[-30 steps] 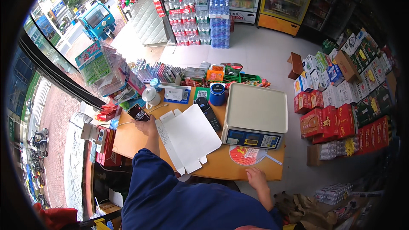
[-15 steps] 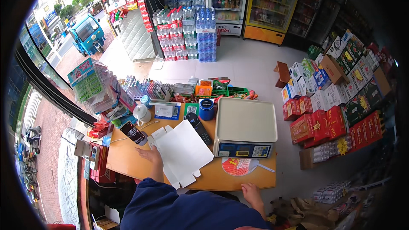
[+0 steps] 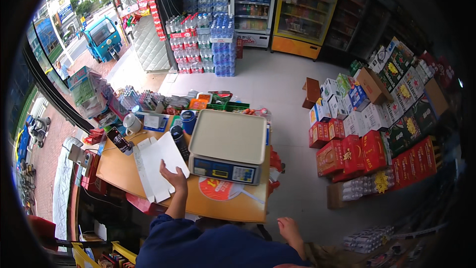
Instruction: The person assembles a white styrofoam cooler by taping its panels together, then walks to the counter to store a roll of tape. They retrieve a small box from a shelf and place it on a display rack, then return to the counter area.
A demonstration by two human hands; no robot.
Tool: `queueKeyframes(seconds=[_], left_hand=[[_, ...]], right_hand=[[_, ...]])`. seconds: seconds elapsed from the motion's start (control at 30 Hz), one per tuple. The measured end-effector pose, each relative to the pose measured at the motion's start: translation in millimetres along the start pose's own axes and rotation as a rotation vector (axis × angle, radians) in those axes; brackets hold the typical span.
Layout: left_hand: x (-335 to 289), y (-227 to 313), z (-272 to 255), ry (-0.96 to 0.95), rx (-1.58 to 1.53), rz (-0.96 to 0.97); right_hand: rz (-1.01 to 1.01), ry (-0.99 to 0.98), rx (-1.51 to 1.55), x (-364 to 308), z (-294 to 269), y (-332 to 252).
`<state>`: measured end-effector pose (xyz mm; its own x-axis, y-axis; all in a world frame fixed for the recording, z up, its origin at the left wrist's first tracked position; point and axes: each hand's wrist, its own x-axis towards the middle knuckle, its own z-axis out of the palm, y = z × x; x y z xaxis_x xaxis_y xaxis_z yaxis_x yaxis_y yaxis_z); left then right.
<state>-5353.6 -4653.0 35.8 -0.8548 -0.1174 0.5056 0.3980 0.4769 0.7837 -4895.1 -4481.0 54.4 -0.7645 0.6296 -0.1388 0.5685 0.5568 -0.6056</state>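
Operator: Since the earlier view, my left hand has shifted from the far left part of the flat white carton blank to its near right edge. Fingers are spread and laid on the card; they press it rather than clamp it.

Monitor: Where is the blank on the counter?

Operator: It lies unfolded on the left half of the counter, just beside the weighing scale, with a dark handset along its far right edge and a phone near its far left corner. I judge that the card is being steadied or squared.

Monitor: Arm pose?

Operator: Left forearm, in a blue sleeve, reaches straight forward over the counter's near edge. My right hand hangs off the counter's near right corner, loosely open, holding nothing, well apart from the left.
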Motion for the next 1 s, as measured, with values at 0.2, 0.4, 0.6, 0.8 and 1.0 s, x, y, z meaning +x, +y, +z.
queueKeyframes(seconds=[0.2, 0.4, 0.6, 0.8, 1.0], left_hand=[[-131.9, 133.1, 3.1, -0.472, -0.099, 0.311], [-207.1, 197.2, 3.4, -1.055, -0.277, 0.49], [-255.8, 216.8, 43.0, -1.364, -0.348, 0.545], [-271.0, 251.3, 81.9, -1.509, -0.324, 0.599], [-302.2, 251.7, 131.7, -1.592, -0.21, 0.526]], right_hand=[[0.162, 0.04, -0.136, -44.8, -78.9, 96.6], [0.271, 0.175, -0.137, -28.9, -103.3, 119.5], [0.203, 0.059, -0.001, -34.4, -84.3, 97.2], [0.496, -0.223, 0.128, -83.0, -37.7, 198.8], [0.887, -0.361, 0.144, -115.2, 4.1, 357.7]])
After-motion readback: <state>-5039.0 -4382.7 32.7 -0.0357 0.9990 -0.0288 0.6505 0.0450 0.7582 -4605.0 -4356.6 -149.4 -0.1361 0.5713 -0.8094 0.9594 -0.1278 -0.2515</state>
